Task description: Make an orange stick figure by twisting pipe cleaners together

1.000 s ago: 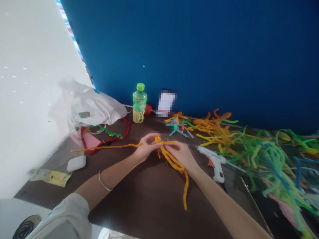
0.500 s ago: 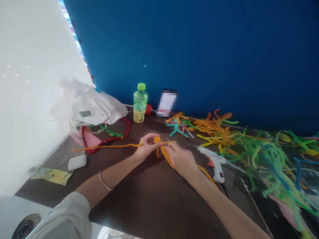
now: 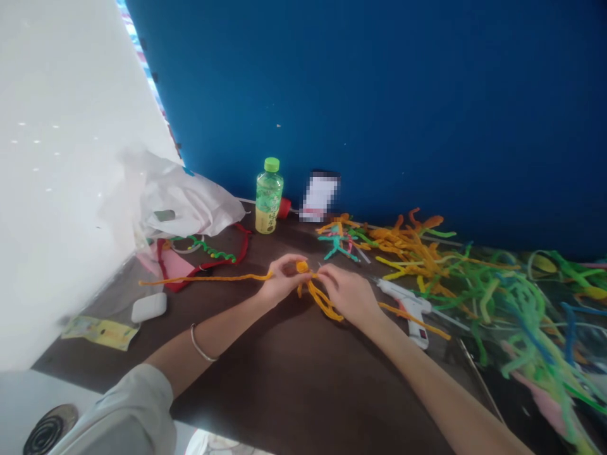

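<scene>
My left hand (image 3: 284, 279) and my right hand (image 3: 346, 294) meet at a small orange-yellow chenille stem coil (image 3: 302, 268), pinching it between their fingers. One long orange stem (image 3: 203, 278) runs left from my left hand across the dark table. Looped strands (image 3: 321, 302) hang below the coil. Another strand (image 3: 413, 320) extends from under my right hand and crosses a white hot glue gun (image 3: 408, 304), which lies near that hand. Part of the coil is hidden by my fingers.
Tangled chenille stems (image 3: 497, 297) in orange and green spread across the right. A teal stem figure (image 3: 337, 243), a green-capped bottle (image 3: 269, 196), a white plastic bag (image 3: 190, 202), red felt (image 3: 175, 265) and a white case (image 3: 148, 307) sit beyond and left, before a blue wall (image 3: 379, 95).
The long lower strand has swung from hanging toward me to lying right, across the glue gun. My hands have drawn slightly closer around the coil.
</scene>
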A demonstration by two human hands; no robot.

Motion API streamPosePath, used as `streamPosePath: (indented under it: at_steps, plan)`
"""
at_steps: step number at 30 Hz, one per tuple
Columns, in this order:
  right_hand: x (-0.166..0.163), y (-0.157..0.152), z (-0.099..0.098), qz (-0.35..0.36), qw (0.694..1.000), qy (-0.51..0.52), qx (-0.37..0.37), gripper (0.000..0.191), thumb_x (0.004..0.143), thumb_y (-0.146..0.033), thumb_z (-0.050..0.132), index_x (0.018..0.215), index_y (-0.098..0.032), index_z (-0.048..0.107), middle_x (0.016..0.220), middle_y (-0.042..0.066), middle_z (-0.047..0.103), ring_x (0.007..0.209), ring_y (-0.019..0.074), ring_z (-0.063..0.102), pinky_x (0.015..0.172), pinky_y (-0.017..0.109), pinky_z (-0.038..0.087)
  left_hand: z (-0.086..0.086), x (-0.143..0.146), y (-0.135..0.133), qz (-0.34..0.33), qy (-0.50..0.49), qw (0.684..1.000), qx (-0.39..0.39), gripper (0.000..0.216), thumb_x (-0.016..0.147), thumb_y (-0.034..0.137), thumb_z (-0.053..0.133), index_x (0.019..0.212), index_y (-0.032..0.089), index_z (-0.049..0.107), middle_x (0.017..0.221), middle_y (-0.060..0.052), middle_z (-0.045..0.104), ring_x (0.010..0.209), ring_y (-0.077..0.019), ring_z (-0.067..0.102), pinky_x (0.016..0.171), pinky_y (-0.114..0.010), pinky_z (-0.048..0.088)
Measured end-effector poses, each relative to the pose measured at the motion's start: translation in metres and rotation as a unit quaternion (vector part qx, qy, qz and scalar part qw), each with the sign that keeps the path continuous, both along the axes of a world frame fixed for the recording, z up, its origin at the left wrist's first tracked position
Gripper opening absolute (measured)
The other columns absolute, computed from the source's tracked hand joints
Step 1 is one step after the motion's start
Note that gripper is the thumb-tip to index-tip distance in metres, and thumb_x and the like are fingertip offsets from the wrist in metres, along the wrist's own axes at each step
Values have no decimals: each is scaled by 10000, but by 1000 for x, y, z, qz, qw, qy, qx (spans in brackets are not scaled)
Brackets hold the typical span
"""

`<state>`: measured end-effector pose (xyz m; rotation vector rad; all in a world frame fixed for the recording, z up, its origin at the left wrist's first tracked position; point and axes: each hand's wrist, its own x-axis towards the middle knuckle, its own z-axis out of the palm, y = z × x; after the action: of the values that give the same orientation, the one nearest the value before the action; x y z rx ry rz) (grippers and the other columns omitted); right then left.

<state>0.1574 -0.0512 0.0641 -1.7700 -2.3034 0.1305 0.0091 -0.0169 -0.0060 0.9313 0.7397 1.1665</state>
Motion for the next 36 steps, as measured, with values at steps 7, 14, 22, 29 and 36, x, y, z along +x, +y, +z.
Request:
streamPosePath:
  at_steps: [7,14,22,29,36]
  plan:
    - [6,9,5,-44,994,81,-57,162,771,-320,488,778,-247,633,819,0,679,681,159,591,598,251,386,2,-2,-2,-20,43,999,26,382,546,217,747,882,139,583,738,-17,626,672,-125,626,645,-248,515]
    - [18,21,14,21,953,241,-182,169,709,-327,549,702,-184,638,755,36,667,731,173,602,698,276,442,3,-2,-4,-68,45,996,30,382,534,194,754,877,142,594,794,-23,623,670,-102,611,672,-242,505]
    - [15,19,2,-77,865,411,-278,284,628,-409,632,740,-148,609,621,2,606,495,85,495,420,186,320,8,-2,-5,-101,-61,993,-21,366,517,124,758,838,152,585,811,6,604,659,-69,596,678,-216,484]
    - [0,5,-11,-109,865,440,-214,220,657,-366,604,682,-148,608,581,-8,595,472,81,496,454,200,359,5,-2,-1,-37,-59,997,-45,377,517,159,762,849,157,584,761,21,586,630,-54,572,658,-208,457]
    - [-1,-2,-16,-74,934,327,-125,230,727,-332,534,793,-160,672,820,76,696,769,217,635,697,317,471,4,-1,0,17,-30,999,-17,392,506,191,767,850,148,584,784,4,594,678,-85,594,671,-223,471]
